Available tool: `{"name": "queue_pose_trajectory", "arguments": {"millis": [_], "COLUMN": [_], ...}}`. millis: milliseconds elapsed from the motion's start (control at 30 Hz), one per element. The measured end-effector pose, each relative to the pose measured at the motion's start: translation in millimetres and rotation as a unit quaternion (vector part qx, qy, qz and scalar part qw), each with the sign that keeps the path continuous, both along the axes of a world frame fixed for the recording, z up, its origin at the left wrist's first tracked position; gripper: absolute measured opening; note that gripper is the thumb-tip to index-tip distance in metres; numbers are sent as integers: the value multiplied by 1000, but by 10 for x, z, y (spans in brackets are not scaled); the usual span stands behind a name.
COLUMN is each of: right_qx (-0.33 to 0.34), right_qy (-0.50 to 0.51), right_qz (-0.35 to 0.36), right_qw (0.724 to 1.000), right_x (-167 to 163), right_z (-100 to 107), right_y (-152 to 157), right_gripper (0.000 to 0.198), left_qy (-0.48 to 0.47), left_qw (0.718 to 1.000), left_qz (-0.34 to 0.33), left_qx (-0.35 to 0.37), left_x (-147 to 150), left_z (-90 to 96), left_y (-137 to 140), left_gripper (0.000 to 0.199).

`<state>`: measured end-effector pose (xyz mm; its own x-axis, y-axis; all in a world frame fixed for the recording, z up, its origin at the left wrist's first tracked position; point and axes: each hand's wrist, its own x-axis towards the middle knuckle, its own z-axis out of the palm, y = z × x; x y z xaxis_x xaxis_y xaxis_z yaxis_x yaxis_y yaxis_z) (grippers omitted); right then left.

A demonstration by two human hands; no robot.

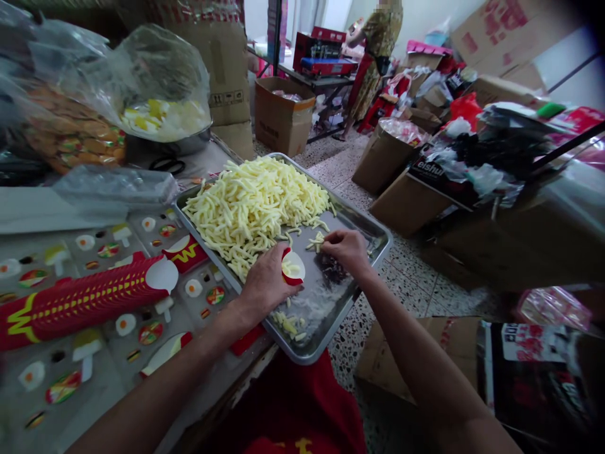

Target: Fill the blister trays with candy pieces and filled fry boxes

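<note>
My left hand (pixel 265 276) is wrapped round a small red-and-white fry carton (pixel 295 266), its mouth tilted toward the right, with a few pale pieces showing inside. My right hand (pixel 347 252) pinches a small bunch of pale yellow fry-shaped pieces (pixel 315 242) just above the tray. Both hands are over the near half of a metal tray (pixel 326 325). A big heap of the same fry-shaped pieces (pixel 258 198) fills the tray's far left part. Some short broken bits (pixel 289 325) lie in the near corner.
Left of the tray, a long stack of nested red cartons (pixel 89 296) lies across plastic sheets of small food-shaped pieces (pixel 125 325). Behind are bags of pieces (pixel 75 135) and scissors (pixel 167 165). Cardboard boxes (pixel 411 202) crowd the floor at right. A person (pixel 380 38) stands at the back.
</note>
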<state>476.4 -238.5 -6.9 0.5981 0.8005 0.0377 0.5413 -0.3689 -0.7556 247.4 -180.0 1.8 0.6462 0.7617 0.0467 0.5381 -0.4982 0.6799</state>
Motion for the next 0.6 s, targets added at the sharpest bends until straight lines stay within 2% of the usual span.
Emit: {"name": "queue_pose_trajectory", "arguments": {"millis": [100,167,267,333,400,500,600], "right_qx": [64,96,119,101,70,64,87], "right_qy": [138,148,13,-103,-175,-191,-126], "right_qz": [-13,11,104,193,268,319,292], "right_qw": [988,984,987,971,945,926,944], "right_x": [-13,-113,-327,-444,-513,-550,-579], "right_z": [94,182,282,302,296,284,283], "right_y": [-116,-225,-373,-430,-461,-508,-560], "right_gripper": [22,22,14,15,18,23,23], "left_qy": [14,15,8,-4,-25,-63,-80], "left_qw": [1000,1000,1000,1000,1000,997,996], "left_qz": [9,15,14,2,-13,-28,-22], "left_qx": [9,16,13,7,9,21,16], "left_x": [5,34,137,217,266,241,164], "left_z": [5,0,-24,-47,-72,-103,-113], "left_y": [-56,-90,-135,-162,-183,-189,-172], "left_gripper": [72,73,77,78,76,73,77]}}
